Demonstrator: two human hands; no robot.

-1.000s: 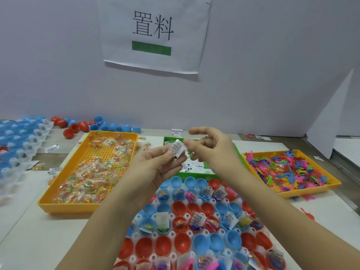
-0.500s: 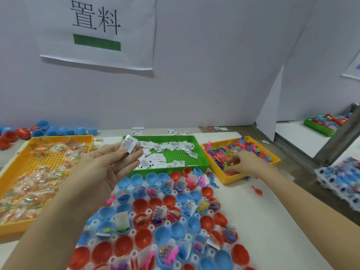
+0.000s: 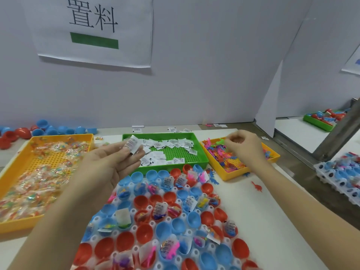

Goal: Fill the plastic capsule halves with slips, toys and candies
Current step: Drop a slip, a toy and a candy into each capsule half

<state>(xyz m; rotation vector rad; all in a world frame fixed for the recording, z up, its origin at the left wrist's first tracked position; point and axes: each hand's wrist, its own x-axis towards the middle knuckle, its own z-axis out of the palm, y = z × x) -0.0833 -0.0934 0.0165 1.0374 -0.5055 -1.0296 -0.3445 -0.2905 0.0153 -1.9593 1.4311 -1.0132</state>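
Capsule halves (image 3: 141, 201), red & blue, sit open side up in the white rack (image 3: 150, 208) at centre front. Many are already loaded w/ slips, toys and candies, and some red ones are bare.

L hand (image 3: 109, 162) is palm-up above the rack's far-left corner, same as 0.5 s ago. Its fingertips hold one slip (image 3: 132, 146) upright in front of the green tray (image 3: 200, 154).

R hand (image 3: 243, 147) was up by that slip 1 s ago and low in the toys (image 3: 220, 154) 0.5 s ago. Now it's lifted over the far part of the toy tray (image 3: 224, 176), fingers curled, tips bunched by a green toy. Can't tell if anything is pinched.

Candy tray (image 3: 19, 166) is at left, unchanged. One red toy (image 3: 256, 187) lies loose on the table (image 3: 263, 221), as before.
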